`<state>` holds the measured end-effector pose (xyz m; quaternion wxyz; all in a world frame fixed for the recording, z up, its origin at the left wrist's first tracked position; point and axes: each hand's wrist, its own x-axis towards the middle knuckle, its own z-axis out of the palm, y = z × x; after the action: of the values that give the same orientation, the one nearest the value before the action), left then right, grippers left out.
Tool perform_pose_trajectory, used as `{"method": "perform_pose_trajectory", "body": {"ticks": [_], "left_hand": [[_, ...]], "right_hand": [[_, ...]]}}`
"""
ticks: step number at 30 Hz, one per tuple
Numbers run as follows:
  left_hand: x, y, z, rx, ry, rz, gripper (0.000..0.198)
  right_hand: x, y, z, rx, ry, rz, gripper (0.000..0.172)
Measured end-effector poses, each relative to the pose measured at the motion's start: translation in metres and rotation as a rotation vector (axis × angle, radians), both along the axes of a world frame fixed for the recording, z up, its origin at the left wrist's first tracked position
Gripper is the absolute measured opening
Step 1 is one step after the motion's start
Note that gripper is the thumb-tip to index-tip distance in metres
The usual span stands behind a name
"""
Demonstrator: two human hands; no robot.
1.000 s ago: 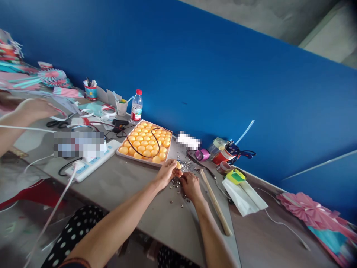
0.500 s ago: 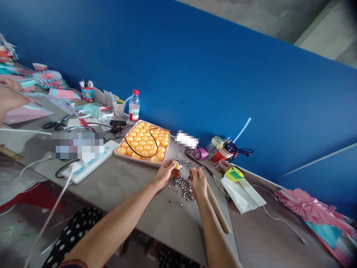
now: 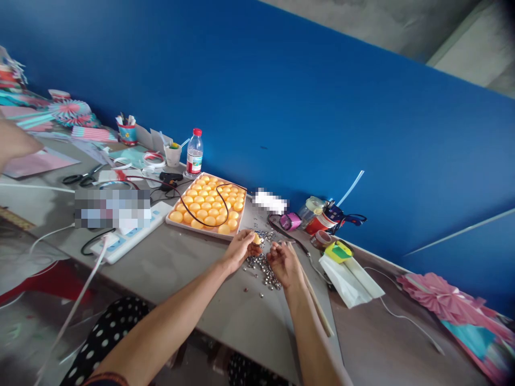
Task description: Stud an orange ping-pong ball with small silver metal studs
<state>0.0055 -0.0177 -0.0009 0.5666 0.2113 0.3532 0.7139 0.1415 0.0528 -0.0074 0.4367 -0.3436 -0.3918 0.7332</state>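
My left hand (image 3: 240,251) pinches a small yellow ball (image 3: 256,239) between thumb and fingers, above the table. Close on its right, my right hand (image 3: 285,264) is turned palm up with its fingers curled; anything in them is too small to make out. Between and below the hands lies a loose pile of small shiny metal pieces (image 3: 267,272). A wooden stick (image 3: 319,311) lies partly hidden behind my right forearm. Just beyond my left hand is a shallow tray (image 3: 193,230) of yellow-orange balls (image 3: 206,206), with a dark cord looping across it.
Left of the tray are a white power strip (image 3: 132,236), scissors (image 3: 82,177) and a plastic bottle (image 3: 195,153). To the right stand a pen holder (image 3: 322,217) and a tape roll (image 3: 321,239). A blue partition (image 3: 257,96) bounds the table's back. Another person's arm (image 3: 16,142) shows at far left.
My right hand has rolled from back-up to palm-up and shifted slightly left over the metal pieces. My left hand stays in place with the ball. The other person's arm has moved slightly.
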Motion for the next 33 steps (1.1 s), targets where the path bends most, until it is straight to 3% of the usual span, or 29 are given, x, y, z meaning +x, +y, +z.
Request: {"method": "perform_pose_trajectory", "body": {"ticks": [2, 5, 17, 27, 33], "left_hand": [[0.0, -0.001, 0.001, -0.001, 0.003, -0.002, 0.031], [0.0, -0.001, 0.001, 0.002, 0.0, -0.003, 0.032], [0.003, 0.003, -0.007, -0.008, 0.087, -0.005, 0.04], [0.004, 0.0, -0.002, -0.033, 0.16, 0.011, 0.036], [0.005, 0.0, -0.002, -0.041, 0.187, 0.0, 0.031]], "right_hand": [[0.0, -0.002, 0.002, -0.105, 0.009, 0.01, 0.009], [-0.002, -0.007, 0.005, -0.147, 0.008, 0.029, 0.014], [-0.006, -0.019, 0.012, 0.102, -0.027, 0.079, 0.021], [-0.011, -0.019, -0.003, 0.328, -0.264, -0.02, 0.015], [-0.01, -0.02, -0.004, 0.398, -0.324, -0.01, 0.012]]}}
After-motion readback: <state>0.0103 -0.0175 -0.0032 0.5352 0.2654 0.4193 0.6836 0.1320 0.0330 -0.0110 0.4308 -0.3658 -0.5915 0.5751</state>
